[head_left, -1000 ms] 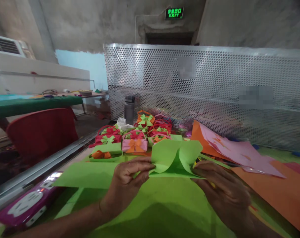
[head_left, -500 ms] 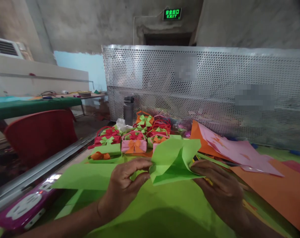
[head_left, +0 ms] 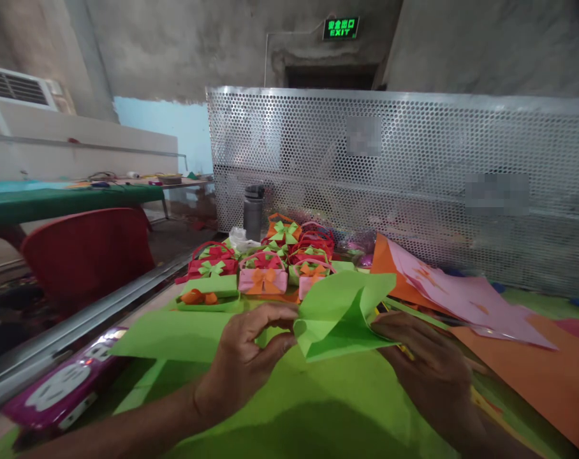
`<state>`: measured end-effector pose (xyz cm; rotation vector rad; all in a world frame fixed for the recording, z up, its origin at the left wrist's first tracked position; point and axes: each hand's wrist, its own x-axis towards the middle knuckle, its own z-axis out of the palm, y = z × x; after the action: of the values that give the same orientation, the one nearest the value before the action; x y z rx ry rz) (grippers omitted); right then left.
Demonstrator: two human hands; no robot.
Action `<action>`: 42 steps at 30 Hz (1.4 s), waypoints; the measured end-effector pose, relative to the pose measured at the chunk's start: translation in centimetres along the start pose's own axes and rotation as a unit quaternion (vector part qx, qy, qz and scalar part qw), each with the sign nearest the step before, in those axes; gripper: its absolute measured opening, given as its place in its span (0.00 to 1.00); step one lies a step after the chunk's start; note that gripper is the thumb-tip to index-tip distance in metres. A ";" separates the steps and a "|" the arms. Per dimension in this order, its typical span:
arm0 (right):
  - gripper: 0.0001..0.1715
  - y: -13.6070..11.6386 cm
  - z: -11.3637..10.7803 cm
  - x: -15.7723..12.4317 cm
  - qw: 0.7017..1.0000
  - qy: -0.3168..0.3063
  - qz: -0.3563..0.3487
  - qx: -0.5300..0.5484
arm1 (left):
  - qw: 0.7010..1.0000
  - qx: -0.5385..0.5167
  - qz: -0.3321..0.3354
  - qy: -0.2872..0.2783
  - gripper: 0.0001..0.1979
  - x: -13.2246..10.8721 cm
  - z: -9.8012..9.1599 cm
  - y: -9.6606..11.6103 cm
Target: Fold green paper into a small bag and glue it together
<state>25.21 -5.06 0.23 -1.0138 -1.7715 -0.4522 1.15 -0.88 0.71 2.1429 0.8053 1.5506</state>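
Note:
A folded sheet of green paper point(head_left: 340, 312) is held up above the table between my two hands. My left hand point(head_left: 256, 338) pinches its left edge between thumb and fingers. On the opposite side my right hand point(head_left: 418, 350) is closed on the paper's right edge; its thumb is mostly hidden. The paper's flaps bulge open in the middle, with creases showing. Partly behind my right hand shows a yellow and black tool point(head_left: 381, 309), whose kind I cannot make out. Under both hands lies a larger green sheet point(head_left: 289, 401).
Several small paper handbags with bows point(head_left: 263, 280) stand at the back. A grey bottle point(head_left: 254, 213) is behind them. Pink paper point(head_left: 466, 290) and orange paper point(head_left: 523, 363) lie right, a purple case point(head_left: 64, 389) left. A perforated metal panel point(head_left: 308, 140) rises behind the table.
The view has swung slightly left, so everything sits a little further right. Both hands keep their hold, and the green paper's left flap has bent slightly.

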 end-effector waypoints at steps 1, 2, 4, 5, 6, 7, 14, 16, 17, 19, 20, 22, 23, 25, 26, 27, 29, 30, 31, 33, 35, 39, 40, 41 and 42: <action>0.03 0.0 0.0 0.0 1.000 -0.001 -0.001 0.000 | 1.000 0.006 0.001 0.000 0.06 0.0 0.0 0.1; 0.03 0.0 0.0 0.0 1.000 -0.001 -0.003 -0.001 | 1.000 0.012 0.004 0.002 0.06 0.1 0.0 0.1; 0.03 0.0 0.0 0.0 1.000 0.000 -0.003 -0.001 | 1.000 0.022 0.012 0.004 0.06 0.1 -0.1 0.2; 0.03 -0.1 0.0 0.0 1.000 0.003 -0.001 -0.001 | 1.000 0.024 0.013 0.004 0.06 0.1 -0.1 0.2; 0.03 -0.1 0.0 0.0 1.000 0.004 0.002 -0.001 | 1.000 0.024 0.013 0.004 0.06 0.0 -0.1 0.1; 0.03 -0.1 0.0 0.0 1.000 0.005 0.003 0.001 | 1.000 0.024 0.012 0.003 0.06 0.0 -0.1 0.1; 0.03 -0.1 0.0 0.0 1.000 0.003 -0.003 -0.002 | 0.999 0.016 0.025 0.014 0.06 0.0 -0.1 0.1; 0.03 -0.1 -0.2 0.1 1.000 0.001 0.003 -0.011 | 1.000 -0.020 0.017 0.005 0.06 0.0 -0.1 0.2; 0.04 0.0 -0.2 0.1 1.000 -0.003 0.007 -0.014 | 0.999 -0.053 -0.002 -0.004 0.05 0.0 -0.1 0.2; 0.04 0.2 -0.4 0.2 1.000 -0.006 0.014 -0.016 | 0.986 -0.145 -0.073 -0.036 0.07 0.0 0.0 0.1; 0.04 0.3 -0.5 0.3 1.000 -0.008 0.016 -0.016 | 0.972 -0.195 -0.116 -0.056 0.09 0.0 0.0 0.1; 0.03 0.5 -0.6 0.4 1.000 -0.004 0.014 -0.018 | 0.940 -0.266 -0.188 -0.095 0.12 0.0 0.2 0.0; 0.03 0.5 -0.6 0.4 1.000 -0.002 0.014 -0.019 | 0.929 -0.280 -0.211 -0.118 0.12 0.0 0.3 -0.1; 0.03 0.5 -0.5 0.4 1.000 -0.005 0.012 -0.015 | 0.921 -0.265 -0.232 -0.164 0.11 0.1 0.5 0.0; 0.04 0.6 -0.5 0.4 1.000 -0.007 0.010 -0.010 | 0.922 -0.247 -0.234 -0.185 0.12 0.3 0.5 0.1; 0.04 0.6 -0.5 0.4 1.000 -0.012 0.009 -0.002 | 0.924 -0.229 -0.232 -0.202 0.14 0.4 0.4 0.2; 0.05 1.0 -0.5 0.2 0.999 -0.027 0.008 0.016 | 0.926 -0.199 -0.226 -0.227 0.17 0.8 0.2 0.4; 0.05 1.2 -0.6 0.1 0.999 -0.037 0.008 0.023 | 0.926 -0.192 -0.222 -0.236 0.17 0.9 0.1 0.5; 0.06 1.5 -0.6 -0.1 0.998 -0.051 0.008 0.028 | 0.926 -0.186 -0.218 -0.244 0.15 1.1 0.0 0.5; 0.07 2.1 -0.7 -0.2 0.996 -0.082 0.004 0.033 | 0.930 -0.167 -0.206 -0.253 0.13 1.2 -0.1 0.5; 0.07 2.4 -0.9 -0.3 0.993 -0.107 -0.001 0.040 | 0.937 -0.142 -0.191 -0.256 0.12 1.2 -0.2 0.3; 0.06 2.5 -0.9 -0.1 0.992 -0.124 0.000 0.035 | 0.946 -0.095 -0.166 -0.263 0.12 1.2 -0.4 0.2; 0.05 2.4 -0.9 0.0 0.992 -0.126 -0.001 0.029 | 0.946 -0.086 -0.163 -0.265 0.12 1.1 -0.4 0.2; 0.05 2.3 -0.9 0.0 0.991 -0.129 -0.004 0.023 | 0.946 -0.079 -0.163 -0.268 0.11 1.1 -0.4 0.2; 0.04 2.3 -0.9 0.1 0.991 -0.130 -0.008 0.017 | 0.946 -0.074 -0.163 -0.271 0.10 1.1 -0.4 0.2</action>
<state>27.58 -4.38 0.35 -1.0730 -2.0124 -0.3077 1.08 -0.37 1.76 2.0452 0.7679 0.7730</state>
